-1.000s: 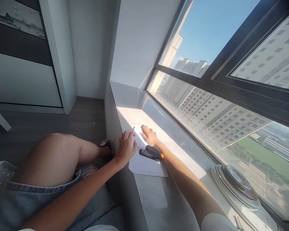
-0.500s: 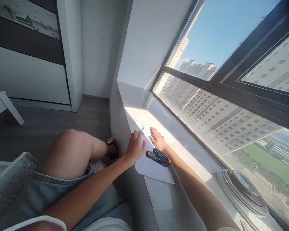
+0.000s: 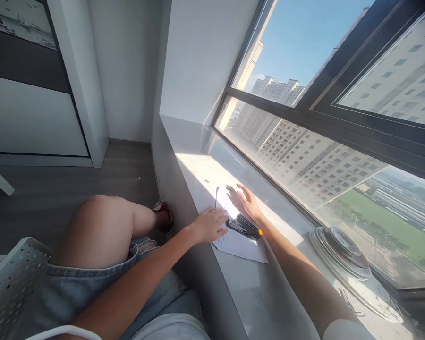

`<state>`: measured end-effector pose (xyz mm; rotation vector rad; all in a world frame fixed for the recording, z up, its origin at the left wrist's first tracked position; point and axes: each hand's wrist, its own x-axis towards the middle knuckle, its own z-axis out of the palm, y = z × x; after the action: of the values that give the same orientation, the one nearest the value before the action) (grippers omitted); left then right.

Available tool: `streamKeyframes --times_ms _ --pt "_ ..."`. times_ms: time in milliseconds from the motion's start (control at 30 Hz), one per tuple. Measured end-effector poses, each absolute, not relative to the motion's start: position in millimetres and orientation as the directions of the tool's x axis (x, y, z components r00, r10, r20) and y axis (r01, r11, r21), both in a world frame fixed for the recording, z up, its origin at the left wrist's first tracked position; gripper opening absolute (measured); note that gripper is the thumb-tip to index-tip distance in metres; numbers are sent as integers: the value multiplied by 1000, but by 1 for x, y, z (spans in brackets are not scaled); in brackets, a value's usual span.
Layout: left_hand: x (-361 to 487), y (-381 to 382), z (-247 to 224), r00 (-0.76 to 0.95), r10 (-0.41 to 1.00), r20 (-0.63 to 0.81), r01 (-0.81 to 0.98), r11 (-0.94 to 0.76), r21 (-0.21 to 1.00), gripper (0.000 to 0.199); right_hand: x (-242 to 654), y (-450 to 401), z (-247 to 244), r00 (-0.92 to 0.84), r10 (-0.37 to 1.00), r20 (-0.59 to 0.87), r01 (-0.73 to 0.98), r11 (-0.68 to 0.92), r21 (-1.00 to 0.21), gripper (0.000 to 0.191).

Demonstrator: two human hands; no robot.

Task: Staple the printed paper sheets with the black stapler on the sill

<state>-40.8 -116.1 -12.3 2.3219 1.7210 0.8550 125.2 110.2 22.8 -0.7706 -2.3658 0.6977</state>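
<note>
White paper (image 3: 241, 251) lies partly beneath the person's left hand (image 3: 208, 225), fingers spread, with the black stapler (image 3: 243, 226) at its three o'clock; contact there is unclear. At the stapler's twelve o'clock, the right hand (image 3: 250, 204) is loosely open; between three and four, stacked plates (image 3: 340, 257) occupy the sill (image 3: 239, 283).

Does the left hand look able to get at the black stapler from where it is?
Likely yes: the left hand has its fingers right beside one end of the black stapler, with nothing visible between; whether they touch is unclear. The right hand leaves that end free.
</note>
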Motion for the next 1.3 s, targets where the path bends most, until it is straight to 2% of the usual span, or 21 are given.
streamKeyframes --times_ms 100,200,400,567,700,867,1067,1200,1300 --pt "-40 -116 -13 163 919 360 834 -323 447 45 154 87 30 -521 743 420 284 615 -735 49" --pt "-39 -117 -10 147 919 365 823 -318 471 44 188 49 29 -447 794 413 288 564 -774 43" --pt "-40 -122 -1 165 927 337 847 -308 433 42 213 -14 26 -525 753 397 315 605 -731 41" --pt "-40 -123 7 144 936 321 874 -272 402 43 203 -11 30 -594 680 430 277 675 -684 44" --pt "-39 -122 10 140 941 309 887 -258 382 43 205 -7 29 -584 689 429 275 665 -694 47" --pt "-38 -121 12 141 937 319 888 -262 379 40 207 -7 22 -640 628 443 281 728 -625 31" --pt "-39 -120 10 134 932 336 887 -264 379 40 205 -5 12 -641 616 458 370 770 -519 27" --pt "-38 -121 11 136 936 324 891 -258 373 40 206 -10 16 -647 601 470 321 773 -547 33" --pt "-39 -121 11 144 939 312 889 -261 376 41 208 -10 19 -568 661 492 290 719 -632 37"
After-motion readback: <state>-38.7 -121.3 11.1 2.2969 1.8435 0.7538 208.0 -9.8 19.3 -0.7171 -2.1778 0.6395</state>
